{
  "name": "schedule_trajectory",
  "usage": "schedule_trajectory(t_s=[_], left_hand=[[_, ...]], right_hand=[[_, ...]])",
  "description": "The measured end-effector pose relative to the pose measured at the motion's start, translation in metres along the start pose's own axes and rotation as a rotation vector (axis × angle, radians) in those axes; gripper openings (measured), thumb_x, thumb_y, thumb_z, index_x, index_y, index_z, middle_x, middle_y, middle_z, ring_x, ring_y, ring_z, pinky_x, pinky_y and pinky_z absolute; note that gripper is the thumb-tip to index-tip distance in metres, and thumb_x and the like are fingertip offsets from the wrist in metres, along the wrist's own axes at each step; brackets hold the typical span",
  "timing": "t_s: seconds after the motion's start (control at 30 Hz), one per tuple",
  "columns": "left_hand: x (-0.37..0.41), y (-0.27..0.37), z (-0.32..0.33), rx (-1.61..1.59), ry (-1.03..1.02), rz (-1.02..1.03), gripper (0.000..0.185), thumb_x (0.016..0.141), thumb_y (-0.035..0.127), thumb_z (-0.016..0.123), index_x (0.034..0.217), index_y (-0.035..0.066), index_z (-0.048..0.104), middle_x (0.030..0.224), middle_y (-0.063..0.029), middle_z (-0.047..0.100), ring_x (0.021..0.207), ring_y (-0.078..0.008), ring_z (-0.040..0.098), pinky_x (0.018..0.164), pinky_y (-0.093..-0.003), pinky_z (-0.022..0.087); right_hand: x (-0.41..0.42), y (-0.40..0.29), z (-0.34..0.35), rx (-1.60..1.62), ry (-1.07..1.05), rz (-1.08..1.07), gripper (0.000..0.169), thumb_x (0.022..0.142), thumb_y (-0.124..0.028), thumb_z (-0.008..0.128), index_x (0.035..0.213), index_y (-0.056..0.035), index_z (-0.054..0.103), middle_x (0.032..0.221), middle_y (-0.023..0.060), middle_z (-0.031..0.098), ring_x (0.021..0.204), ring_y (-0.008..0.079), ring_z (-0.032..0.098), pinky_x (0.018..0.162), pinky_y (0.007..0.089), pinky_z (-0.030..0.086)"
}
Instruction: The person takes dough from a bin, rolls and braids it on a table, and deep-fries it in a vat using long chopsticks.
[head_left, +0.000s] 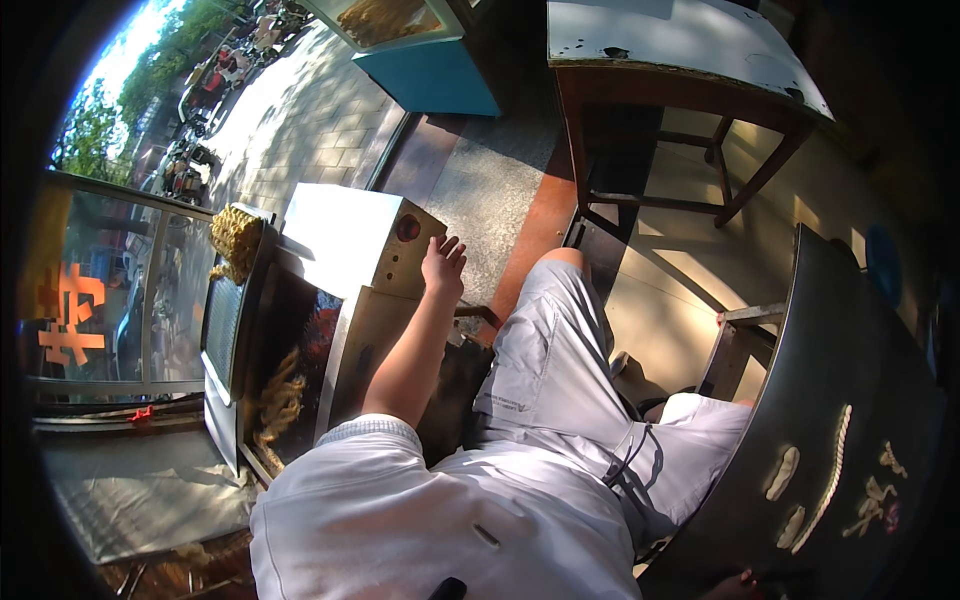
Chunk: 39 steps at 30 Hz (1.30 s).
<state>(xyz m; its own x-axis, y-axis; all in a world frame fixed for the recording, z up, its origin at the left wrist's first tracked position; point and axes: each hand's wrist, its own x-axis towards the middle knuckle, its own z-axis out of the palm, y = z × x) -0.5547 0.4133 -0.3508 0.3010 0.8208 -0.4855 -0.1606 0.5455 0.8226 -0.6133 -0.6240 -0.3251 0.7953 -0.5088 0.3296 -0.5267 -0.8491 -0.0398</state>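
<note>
My left hand (444, 264) is raised with its fingers apart and holds nothing. It is beside the panel of a metal control box (420, 255), which has a dark round knob. Below the forearm is a fryer (300, 352) with dough twists (279, 397) in dark oil. My right hand (739, 585) shows only partly at the bottom edge, by a dark worktop (810, 360); its grip is hidden. On that worktop lie a long twisted dough strand (831, 480), two short dough pieces (784, 474) and several dough scraps (870, 506).
Fried dough twists (237, 238) are piled on a wire draining rack (223, 319) beyond the fryer. A white-topped wooden table (675, 37) and a display case with a blue base (431, 79) stand ahead. Glass panels (112, 292) border the left side.
</note>
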Motion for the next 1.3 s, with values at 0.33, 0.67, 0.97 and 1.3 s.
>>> schedule_trajectory(t_s=[0.33, 0.67, 0.97, 1.3], left_hand=[[0.035, 0.022, -0.028, -0.269, 0.019, 0.053, 0.047, 0.113, 0.055, 0.042, 0.130, 0.020, 0.068, 0.126, 0.0014, 0.071, 0.114, -0.0229, 0.066, 0.097, -0.0401, 0.046], [0.061, 0.016, -0.049, -0.372, -0.244, 0.017, 0.036, 0.109, 0.058, 0.055, 0.116, 0.026, 0.072, 0.119, 0.0046, 0.074, 0.101, -0.0185, 0.068, 0.086, -0.0356, 0.052], [0.060, 0.016, -0.047, -0.454, -0.324, 0.031, 0.032, 0.113, 0.045, 0.050, 0.114, 0.022, 0.072, 0.115, -0.0036, 0.076, 0.097, -0.0210, 0.072, 0.079, -0.0339, 0.061], [0.061, 0.017, -0.052, -0.445, -0.411, 0.057, 0.032, 0.113, 0.051, 0.050, 0.115, 0.024, 0.068, 0.119, -0.0028, 0.075, 0.098, -0.0199, 0.071, 0.083, -0.0343, 0.059]], right_hand=[[0.002, -0.008, -0.016, -0.033, -0.088, -0.094, 0.033, 0.107, -0.027, 0.066, 0.121, 0.0002, 0.078, 0.113, 0.0239, 0.078, 0.105, 0.0420, 0.072, 0.098, 0.0449, 0.056], [-0.005, 0.006, -0.037, -0.027, -0.087, -0.321, 0.034, 0.109, -0.029, 0.064, 0.118, 0.0006, 0.078, 0.107, 0.0216, 0.078, 0.099, 0.0393, 0.073, 0.094, 0.0438, 0.058], [-0.015, -0.024, -0.047, 0.035, -0.109, -0.470, 0.030, 0.109, -0.024, 0.062, 0.124, -0.0001, 0.073, 0.116, 0.0197, 0.072, 0.105, 0.0367, 0.069, 0.096, 0.0436, 0.056], [-0.055, -0.148, -0.068, 0.190, -0.332, -0.463, 0.036, 0.107, -0.011, 0.060, 0.140, 0.0002, 0.065, 0.139, 0.0215, 0.061, 0.125, 0.0390, 0.062, 0.108, 0.0454, 0.052]])
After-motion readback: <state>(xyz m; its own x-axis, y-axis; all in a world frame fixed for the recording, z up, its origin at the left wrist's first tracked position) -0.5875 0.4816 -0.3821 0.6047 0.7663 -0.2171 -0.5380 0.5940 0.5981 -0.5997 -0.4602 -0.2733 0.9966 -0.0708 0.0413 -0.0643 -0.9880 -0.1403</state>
